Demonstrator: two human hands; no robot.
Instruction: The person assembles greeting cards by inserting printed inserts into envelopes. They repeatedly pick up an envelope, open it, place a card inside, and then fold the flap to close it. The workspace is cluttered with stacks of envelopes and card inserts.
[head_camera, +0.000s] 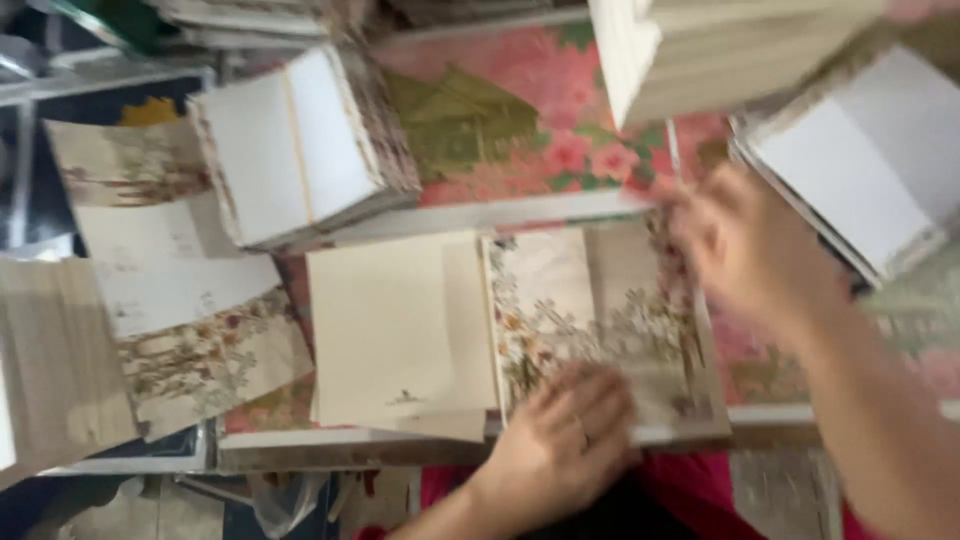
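The left hand (565, 435) lies flat, fingers spread, on a floral card (600, 320) at the counter's (520, 212) near edge; the right hand (745, 250) hovers blurred above its far corner, grip unreadable; a careless pull could crease the card.

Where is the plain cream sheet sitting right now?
In the head view the plain cream sheet lies flat at centre, directly left of the flower-printed card pressed by the left hand, below the white card stack.
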